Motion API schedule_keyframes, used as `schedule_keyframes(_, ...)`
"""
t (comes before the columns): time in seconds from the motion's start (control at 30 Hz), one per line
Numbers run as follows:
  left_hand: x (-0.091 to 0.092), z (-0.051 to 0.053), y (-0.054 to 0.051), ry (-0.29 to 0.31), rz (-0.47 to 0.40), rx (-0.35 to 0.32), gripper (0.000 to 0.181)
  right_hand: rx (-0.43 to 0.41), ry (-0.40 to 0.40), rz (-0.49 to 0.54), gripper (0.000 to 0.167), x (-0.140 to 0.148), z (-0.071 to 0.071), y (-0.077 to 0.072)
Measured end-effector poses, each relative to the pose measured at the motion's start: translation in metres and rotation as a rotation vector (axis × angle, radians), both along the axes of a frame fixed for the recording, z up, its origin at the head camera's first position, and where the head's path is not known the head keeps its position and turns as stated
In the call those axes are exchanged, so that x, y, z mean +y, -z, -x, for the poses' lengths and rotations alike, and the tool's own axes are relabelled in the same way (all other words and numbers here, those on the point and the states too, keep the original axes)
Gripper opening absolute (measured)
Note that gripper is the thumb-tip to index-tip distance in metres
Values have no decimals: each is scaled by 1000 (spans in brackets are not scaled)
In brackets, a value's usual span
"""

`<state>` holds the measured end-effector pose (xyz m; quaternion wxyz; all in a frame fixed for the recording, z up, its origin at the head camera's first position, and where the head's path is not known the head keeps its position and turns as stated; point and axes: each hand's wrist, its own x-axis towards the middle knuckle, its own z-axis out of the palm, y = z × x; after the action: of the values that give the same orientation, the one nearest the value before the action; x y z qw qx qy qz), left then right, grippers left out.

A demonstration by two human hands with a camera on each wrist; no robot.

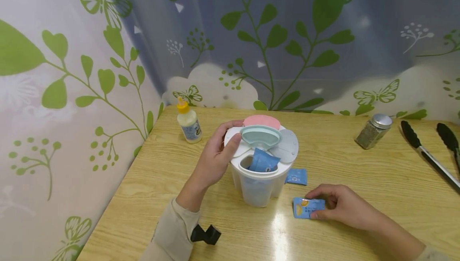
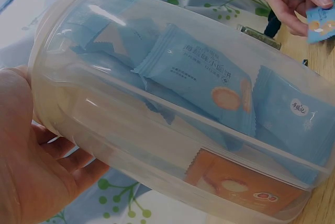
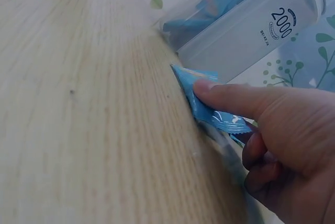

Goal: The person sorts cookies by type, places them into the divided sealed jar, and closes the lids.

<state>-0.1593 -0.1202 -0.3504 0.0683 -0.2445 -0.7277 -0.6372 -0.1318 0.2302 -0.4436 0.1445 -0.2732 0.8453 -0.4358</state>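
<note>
A clear plastic storage container (image 1: 256, 191) with a white lid stands on the table; one lid flap, pale green inside, is raised. A blue snack packet (image 1: 264, 160) pokes out of the uncovered opening. More blue packets (image 2: 201, 77) and an orange packet (image 2: 246, 182) show through the wall in the left wrist view. My left hand (image 1: 217, 155) grips the container's upper left side, thumb on the lid. Between thumb and fingers, my right hand (image 1: 345, 207) pinches another blue snack packet (image 1: 305, 208), low over or on the table. Behind it lies a loose blue packet (image 1: 297, 176).
A yellow-capped bottle (image 1: 189, 123) stands at the back left. Toward the back right are a glass spice jar (image 1: 373, 131) with a silver lid and black-tipped tongs (image 1: 431, 157). A leaf-patterned curtain (image 1: 280, 53) hangs behind the wooden table (image 1: 143, 213).
</note>
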Motion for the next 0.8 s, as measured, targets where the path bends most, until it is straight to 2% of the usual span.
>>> schedule_keyframes(0.2,0,0,1,-4,4,-1,33,-99,-22,22,26,3,1,-3)
schedule_keyframes(0.43,0,-1,0,-7,5,-4,33,-142,32,63,16,1,-1,-18)
schedule_keyframes(0.67,0,1,2,-4,7,7,35,-50,87,128,9,-5,-7,-46)
schedule_keyframes(0.8,0,1,2,-3,8,3,37,50,91,227,16,-12,-8,-65)
